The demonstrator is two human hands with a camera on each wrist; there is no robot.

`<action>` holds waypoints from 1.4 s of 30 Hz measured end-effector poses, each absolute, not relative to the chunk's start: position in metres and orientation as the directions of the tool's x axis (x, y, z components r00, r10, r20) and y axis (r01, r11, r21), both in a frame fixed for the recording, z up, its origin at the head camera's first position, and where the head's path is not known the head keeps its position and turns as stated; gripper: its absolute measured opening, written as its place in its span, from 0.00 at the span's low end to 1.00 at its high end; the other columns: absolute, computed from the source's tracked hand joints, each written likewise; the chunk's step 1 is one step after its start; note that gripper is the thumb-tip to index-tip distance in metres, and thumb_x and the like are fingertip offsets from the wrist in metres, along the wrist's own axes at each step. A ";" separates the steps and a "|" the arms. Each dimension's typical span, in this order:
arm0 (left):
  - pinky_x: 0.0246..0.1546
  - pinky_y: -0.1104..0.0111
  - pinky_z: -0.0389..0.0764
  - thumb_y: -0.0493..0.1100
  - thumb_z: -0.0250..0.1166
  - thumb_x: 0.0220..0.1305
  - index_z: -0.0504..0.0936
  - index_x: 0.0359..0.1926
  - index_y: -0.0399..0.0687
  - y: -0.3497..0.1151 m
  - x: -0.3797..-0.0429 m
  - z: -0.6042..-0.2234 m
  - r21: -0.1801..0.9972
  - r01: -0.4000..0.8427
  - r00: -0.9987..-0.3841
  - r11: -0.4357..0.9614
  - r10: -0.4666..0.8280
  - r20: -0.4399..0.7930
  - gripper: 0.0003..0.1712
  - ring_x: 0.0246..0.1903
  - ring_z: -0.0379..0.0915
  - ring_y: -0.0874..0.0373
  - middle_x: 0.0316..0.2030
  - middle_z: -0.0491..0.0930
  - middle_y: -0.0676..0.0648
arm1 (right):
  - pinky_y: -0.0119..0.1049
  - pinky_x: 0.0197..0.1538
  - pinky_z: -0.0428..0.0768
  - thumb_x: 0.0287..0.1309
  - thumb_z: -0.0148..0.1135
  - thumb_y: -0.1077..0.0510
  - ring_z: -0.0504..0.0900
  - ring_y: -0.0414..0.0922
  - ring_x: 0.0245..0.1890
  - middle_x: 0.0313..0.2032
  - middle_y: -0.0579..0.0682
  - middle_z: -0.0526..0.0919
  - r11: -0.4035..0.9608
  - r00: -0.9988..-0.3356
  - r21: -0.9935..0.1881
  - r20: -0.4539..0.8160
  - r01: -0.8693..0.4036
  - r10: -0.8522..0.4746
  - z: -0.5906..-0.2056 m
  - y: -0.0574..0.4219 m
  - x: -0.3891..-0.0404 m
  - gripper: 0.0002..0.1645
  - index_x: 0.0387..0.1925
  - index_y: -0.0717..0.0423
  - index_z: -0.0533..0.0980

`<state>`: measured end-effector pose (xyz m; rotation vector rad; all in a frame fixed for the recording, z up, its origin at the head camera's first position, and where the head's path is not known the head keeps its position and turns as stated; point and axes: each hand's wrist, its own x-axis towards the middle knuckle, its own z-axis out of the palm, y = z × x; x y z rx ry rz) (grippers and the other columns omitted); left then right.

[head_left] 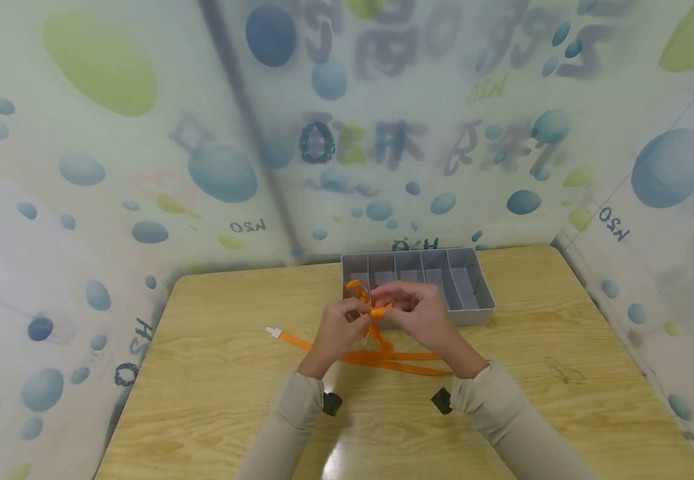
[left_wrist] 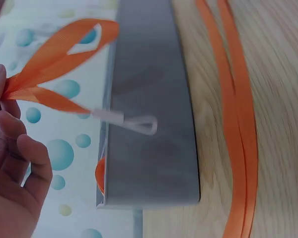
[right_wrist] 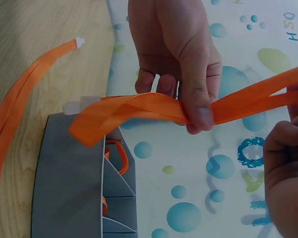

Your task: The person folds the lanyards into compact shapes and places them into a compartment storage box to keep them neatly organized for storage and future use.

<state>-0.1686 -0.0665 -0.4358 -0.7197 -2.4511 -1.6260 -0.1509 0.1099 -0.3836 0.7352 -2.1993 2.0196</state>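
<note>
The person is standing over the pale wooden table (head_left: 215,373), working a long flat orange fabric ribbon (head_left: 383,357). The left hand (head_left: 337,330) is pinching a folded loop of it between thumb and fingers, and the right hand (head_left: 421,313) is gripping the same bunch just beside. Both are hovering in front of the grey plastic divided tray (head_left: 479,303), while the ribbon's tails are trailing across the tabletop.

A light wood-grain desk (head_left: 215,373) is seen beneath the hands. Just beyond the hands a grey divided tray (head_left: 477,308) is set on it — and under them trails of orange ribbon (head_left: 403,361) are laid flat, white-tipped at the far left.
</note>
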 end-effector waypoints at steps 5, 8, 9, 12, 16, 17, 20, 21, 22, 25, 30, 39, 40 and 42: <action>0.21 0.75 0.70 0.24 0.59 0.52 0.83 0.30 0.34 -0.067 -0.168 -0.429 0.868 0.366 -0.921 0.336 0.266 0.286 0.08 0.20 0.67 0.62 0.22 0.79 0.42 | 0.30 0.16 0.64 0.47 0.65 0.73 0.67 0.40 0.12 0.28 0.60 0.83 -0.042 -0.873 -0.935 0.345 -0.353 -0.345 -0.393 0.113 -0.153 0.15 0.41 0.71 0.78; 0.20 0.75 0.70 0.25 0.58 0.52 0.83 0.31 0.33 -0.067 -0.168 -0.427 0.881 0.340 -0.932 0.329 0.245 0.268 0.08 0.20 0.67 0.63 0.22 0.78 0.43 | 0.33 0.14 0.59 0.47 0.64 0.74 0.59 0.41 0.10 0.31 0.61 0.83 -0.055 -0.867 -0.933 0.351 -0.356 -0.353 -0.402 0.114 -0.156 0.16 0.42 0.70 0.77; 0.20 0.75 0.70 0.25 0.59 0.53 0.83 0.31 0.33 -0.067 -0.169 -0.427 0.887 0.331 -0.935 0.323 0.239 0.262 0.08 0.20 0.67 0.63 0.22 0.78 0.43 | 0.33 0.13 0.59 0.47 0.64 0.74 0.58 0.41 0.10 0.32 0.60 0.82 -0.056 -0.869 -0.935 0.348 -0.351 -0.352 -0.406 0.115 -0.157 0.17 0.42 0.69 0.78; 0.23 0.74 0.73 0.28 0.60 0.56 0.83 0.32 0.33 -0.069 -0.170 -0.426 0.902 0.303 -0.945 0.308 0.215 0.244 0.06 0.22 0.69 0.63 0.24 0.79 0.42 | 0.34 0.13 0.60 0.46 0.65 0.74 0.59 0.42 0.10 0.34 0.59 0.82 -0.056 -0.873 -0.938 0.340 -0.343 -0.349 -0.412 0.115 -0.158 0.18 0.43 0.65 0.78; 0.28 0.72 0.77 0.30 0.61 0.57 0.84 0.32 0.33 -0.070 -0.172 -0.424 0.912 0.278 -0.957 0.301 0.173 0.234 0.05 0.25 0.73 0.60 0.28 0.82 0.41 | 0.34 0.13 0.62 0.46 0.67 0.71 0.62 0.43 0.11 0.35 0.58 0.80 -0.070 -0.872 -0.939 0.338 -0.336 -0.353 -0.414 0.115 -0.156 0.19 0.43 0.63 0.78; 0.30 0.71 0.77 0.31 0.61 0.57 0.84 0.32 0.33 -0.070 -0.172 -0.423 0.914 0.272 -0.959 0.301 0.164 0.232 0.05 0.27 0.74 0.59 0.29 0.82 0.41 | 0.34 0.13 0.62 0.45 0.67 0.71 0.63 0.43 0.11 0.35 0.59 0.80 -0.072 -0.872 -0.940 0.338 -0.335 -0.355 -0.414 0.116 -0.155 0.19 0.44 0.62 0.78; 0.33 0.69 0.79 0.32 0.62 0.57 0.84 0.32 0.35 -0.072 -0.181 -0.433 0.927 0.248 -0.967 0.280 0.124 0.221 0.05 0.30 0.77 0.57 0.32 0.83 0.41 | 0.34 0.13 0.63 0.45 0.69 0.68 0.65 0.43 0.13 0.36 0.58 0.79 -0.083 -0.868 -0.943 0.330 -0.323 -0.372 -0.416 0.116 -0.155 0.21 0.46 0.62 0.77; 0.33 0.69 0.79 0.32 0.62 0.57 0.85 0.32 0.35 -0.073 -0.184 -0.435 0.935 0.235 -0.971 0.266 0.114 0.211 0.05 0.31 0.78 0.56 0.32 0.83 0.42 | 0.33 0.14 0.64 0.45 0.69 0.68 0.65 0.43 0.13 0.36 0.58 0.79 -0.081 -0.867 -0.945 0.325 -0.318 -0.379 -0.416 0.116 -0.154 0.22 0.46 0.62 0.77; 0.33 0.69 0.79 0.33 0.63 0.57 0.85 0.32 0.36 -0.074 -0.186 -0.438 0.943 0.218 -0.975 0.250 0.106 0.197 0.05 0.31 0.78 0.57 0.33 0.83 0.42 | 0.33 0.14 0.64 0.44 0.70 0.68 0.65 0.43 0.13 0.36 0.57 0.79 -0.080 -0.865 -0.946 0.320 -0.314 -0.387 -0.416 0.117 -0.154 0.23 0.46 0.62 0.77; 0.31 0.69 0.80 0.32 0.62 0.56 0.84 0.33 0.33 -0.076 -0.188 -0.435 0.967 0.180 -0.981 0.180 0.100 0.164 0.06 0.30 0.79 0.59 0.34 0.83 0.40 | 0.32 0.16 0.66 0.42 0.71 0.68 0.66 0.43 0.15 0.30 0.57 0.78 -0.052 -0.871 -0.956 0.283 -0.287 -0.401 -0.409 0.117 -0.150 0.21 0.42 0.64 0.77; 0.32 0.57 0.81 0.30 0.59 0.57 0.82 0.34 0.27 -0.074 -0.177 -0.411 0.977 0.181 -0.978 0.116 0.128 0.166 0.08 0.26 0.78 0.63 0.33 0.82 0.37 | 0.31 0.18 0.68 0.40 0.70 0.72 0.67 0.44 0.15 0.19 0.58 0.72 0.020 -0.862 -0.955 0.258 -0.296 -0.436 -0.397 0.120 -0.143 0.14 0.31 0.65 0.75; 0.34 0.59 0.81 0.31 0.59 0.60 0.82 0.36 0.28 -0.074 -0.173 -0.398 0.974 0.221 -0.959 0.050 0.194 0.208 0.08 0.28 0.77 0.63 0.36 0.81 0.34 | 0.33 0.22 0.71 0.39 0.72 0.69 0.68 0.44 0.20 0.25 0.63 0.76 0.069 -0.852 -0.947 0.249 -0.314 -0.460 -0.405 0.123 -0.144 0.13 0.29 0.65 0.76; 0.33 0.62 0.81 0.31 0.59 0.60 0.81 0.36 0.28 -0.075 -0.173 -0.398 0.974 0.223 -0.956 0.033 0.203 0.212 0.08 0.28 0.78 0.62 0.36 0.81 0.33 | 0.33 0.22 0.71 0.39 0.72 0.69 0.68 0.45 0.20 0.26 0.63 0.75 0.078 -0.855 -0.947 0.243 -0.311 -0.458 -0.406 0.123 -0.144 0.14 0.30 0.65 0.75; 0.32 0.66 0.81 0.31 0.59 0.61 0.81 0.36 0.27 -0.075 -0.173 -0.399 0.973 0.230 -0.950 0.003 0.218 0.223 0.08 0.28 0.78 0.62 0.35 0.80 0.31 | 0.33 0.23 0.70 0.40 0.71 0.69 0.68 0.50 0.21 0.26 0.64 0.75 0.098 -0.862 -0.947 0.231 -0.306 -0.451 -0.409 0.122 -0.143 0.14 0.31 0.66 0.75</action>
